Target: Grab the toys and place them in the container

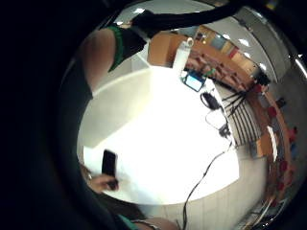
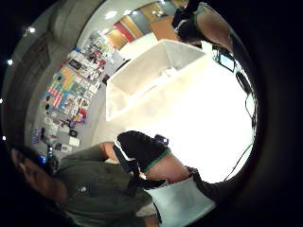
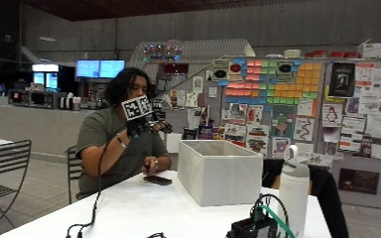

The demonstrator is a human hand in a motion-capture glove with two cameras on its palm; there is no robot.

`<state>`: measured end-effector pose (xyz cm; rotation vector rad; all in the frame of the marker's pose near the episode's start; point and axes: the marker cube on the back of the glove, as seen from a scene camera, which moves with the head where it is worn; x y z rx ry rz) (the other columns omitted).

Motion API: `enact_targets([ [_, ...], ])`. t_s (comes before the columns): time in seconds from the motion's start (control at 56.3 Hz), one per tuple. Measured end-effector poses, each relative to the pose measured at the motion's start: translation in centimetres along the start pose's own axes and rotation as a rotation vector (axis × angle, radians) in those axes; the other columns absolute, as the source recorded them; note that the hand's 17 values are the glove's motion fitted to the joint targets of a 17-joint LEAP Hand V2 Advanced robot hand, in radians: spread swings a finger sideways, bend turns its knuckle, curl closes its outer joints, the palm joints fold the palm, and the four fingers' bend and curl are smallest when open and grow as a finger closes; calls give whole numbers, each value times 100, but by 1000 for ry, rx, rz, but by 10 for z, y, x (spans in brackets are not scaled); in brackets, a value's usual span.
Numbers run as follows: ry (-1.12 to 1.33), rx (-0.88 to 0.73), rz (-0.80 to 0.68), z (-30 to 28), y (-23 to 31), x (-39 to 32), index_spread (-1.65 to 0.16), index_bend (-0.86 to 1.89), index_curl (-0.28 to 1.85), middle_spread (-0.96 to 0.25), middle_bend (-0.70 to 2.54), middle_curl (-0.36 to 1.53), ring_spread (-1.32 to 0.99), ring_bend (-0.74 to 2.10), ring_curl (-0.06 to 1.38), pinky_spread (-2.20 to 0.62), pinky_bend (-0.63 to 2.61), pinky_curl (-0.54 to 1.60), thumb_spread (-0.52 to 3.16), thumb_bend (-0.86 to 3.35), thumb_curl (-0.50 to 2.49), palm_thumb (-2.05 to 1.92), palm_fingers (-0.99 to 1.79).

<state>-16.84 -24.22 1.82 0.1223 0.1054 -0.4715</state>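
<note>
Standing on the table [image 3: 144,208], container [image 3: 220,171] below the raised hand [image 3: 152,124]

No writing can be read anywhere. The papers on the notice wall [image 3: 289,99] are too small to make out.

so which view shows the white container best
The outside view: the white container stands whole on the table, its open top and two sides visible. The thumb side palm view shows it from above, with part of its inside. The little finger side view shows only one pale side.
</note>
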Motion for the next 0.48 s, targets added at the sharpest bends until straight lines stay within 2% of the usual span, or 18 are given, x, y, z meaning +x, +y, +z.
enact_targets([
  [0.071,-14,-18,156,2,18,3,-47,32,64,-15,63,39,-24,68,25,2,60,39,93,-7,25,-9,15],
  [0.231,-25,-66,152,6,57,16,-47,30,61,-15,58,37,-23,65,24,2,61,39,96,-7,25,-8,16],
  [0.48,-73,-115,145,6,75,25,-47,26,57,-15,51,36,-23,64,23,2,61,38,96,-7,25,-8,18],
])
